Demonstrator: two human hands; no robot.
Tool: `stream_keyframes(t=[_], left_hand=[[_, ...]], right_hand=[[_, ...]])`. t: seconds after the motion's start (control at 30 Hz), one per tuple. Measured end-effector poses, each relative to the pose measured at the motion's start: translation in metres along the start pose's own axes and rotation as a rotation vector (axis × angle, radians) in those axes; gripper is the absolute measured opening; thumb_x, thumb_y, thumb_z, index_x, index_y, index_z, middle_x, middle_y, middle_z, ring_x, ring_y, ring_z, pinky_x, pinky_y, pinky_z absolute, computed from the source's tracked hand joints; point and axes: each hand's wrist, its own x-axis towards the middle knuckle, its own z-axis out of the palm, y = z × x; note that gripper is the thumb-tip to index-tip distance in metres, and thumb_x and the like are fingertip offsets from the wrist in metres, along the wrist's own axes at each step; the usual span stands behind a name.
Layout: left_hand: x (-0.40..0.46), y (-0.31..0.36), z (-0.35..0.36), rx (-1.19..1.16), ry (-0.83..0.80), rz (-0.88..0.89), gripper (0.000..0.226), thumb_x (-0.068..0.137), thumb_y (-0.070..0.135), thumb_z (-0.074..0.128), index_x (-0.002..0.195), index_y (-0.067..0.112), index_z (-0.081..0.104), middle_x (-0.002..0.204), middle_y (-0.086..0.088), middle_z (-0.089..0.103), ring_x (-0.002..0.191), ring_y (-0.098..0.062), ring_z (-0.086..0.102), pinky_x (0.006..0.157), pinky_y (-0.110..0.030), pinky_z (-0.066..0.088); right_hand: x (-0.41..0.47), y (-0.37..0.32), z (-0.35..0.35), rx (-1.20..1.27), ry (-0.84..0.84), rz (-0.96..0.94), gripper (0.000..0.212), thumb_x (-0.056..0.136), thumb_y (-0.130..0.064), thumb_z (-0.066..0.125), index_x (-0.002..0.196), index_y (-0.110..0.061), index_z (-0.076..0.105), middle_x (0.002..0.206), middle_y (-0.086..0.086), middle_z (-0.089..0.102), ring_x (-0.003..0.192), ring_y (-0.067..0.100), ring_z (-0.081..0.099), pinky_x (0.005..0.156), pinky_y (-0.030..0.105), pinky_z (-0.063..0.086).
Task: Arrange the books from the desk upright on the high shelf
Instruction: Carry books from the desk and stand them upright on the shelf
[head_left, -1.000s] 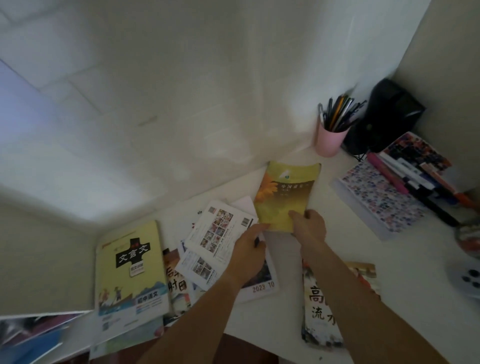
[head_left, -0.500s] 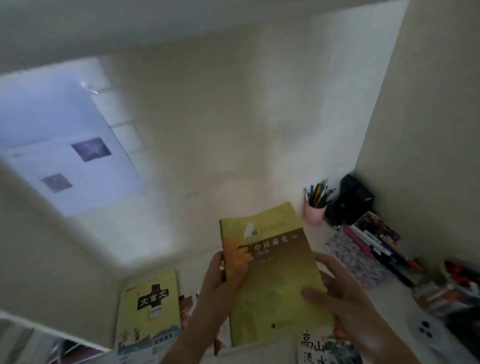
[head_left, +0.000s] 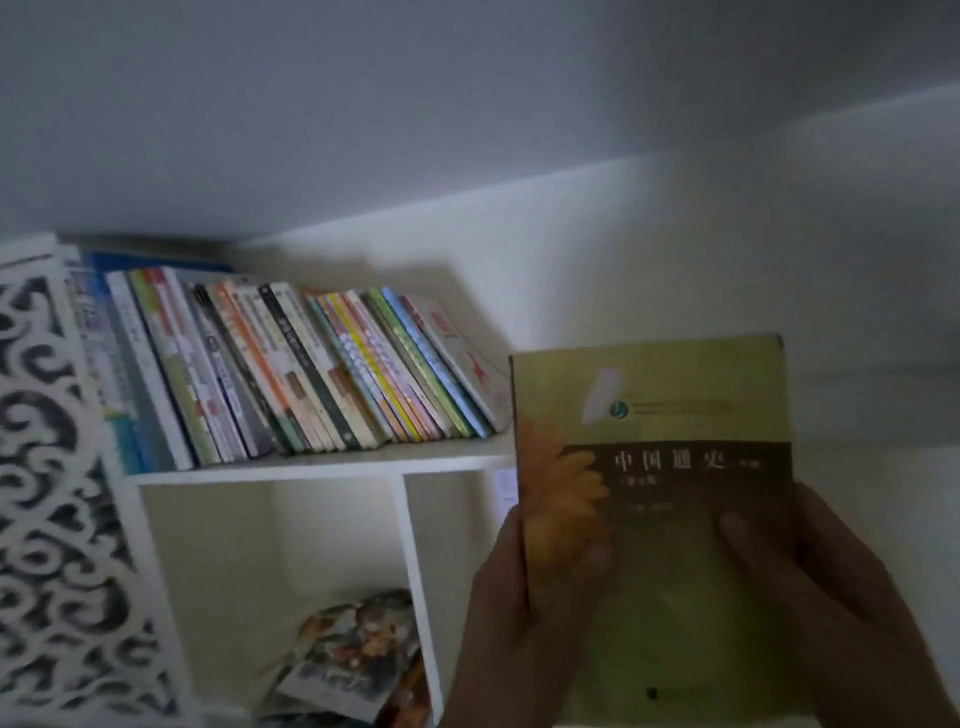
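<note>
Here both hands hold one yellow-green book (head_left: 670, 467) upright in the air, its front cover facing the camera, with a dark band of Chinese title characters across the middle and a small round green emblem above it. The left hand (head_left: 524, 618) grips the spine edge, its thumb lying across the lower left of the cover and the rest of the fingers hidden behind the book. The right hand (head_left: 831, 613) grips the opposite edge the same way, thumb pressed flat on the cover near the lower right. The book is raised to the right of the high shelf (head_left: 322, 470), a white board whose front edge runs behind the book's left side; the book is not resting on it. On that shelf a row of books (head_left: 291, 364) stands packed together, all leaning left toward a white fretwork side panel (head_left: 47, 493) with a scroll pattern. Below the shelf a white divider (head_left: 415, 582) splits the unit into compartments, and in the left one a few magazines (head_left: 348, 654) with busy colourful covers lie slumped at an angle. A plain pale wall (head_left: 727, 234) sits behind the shelf, and the scene is dim and slightly blurred.
</note>
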Motion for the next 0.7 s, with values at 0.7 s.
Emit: stream_keyframes(t=[0.7], left_hand=[[0.170, -0.054, -0.025, 0.864, 0.221, 0.369, 0.028, 0.112, 0.039, 0.030, 0.131, 0.027, 0.047, 0.123, 0.002, 0.052, 0.099, -0.005, 0.044, 0.079, -0.031, 0.051]], right_hand=[[0.214, 0.019, 0.156, -0.387, -0.673, 0.032, 0.055, 0.097, -0.005, 0.060, 0.137, -0.040, 0.048, 0.120, 0.001, 0.067, 0.107, 0.019, 0.067, 0.085, 0.036, 0.058]])
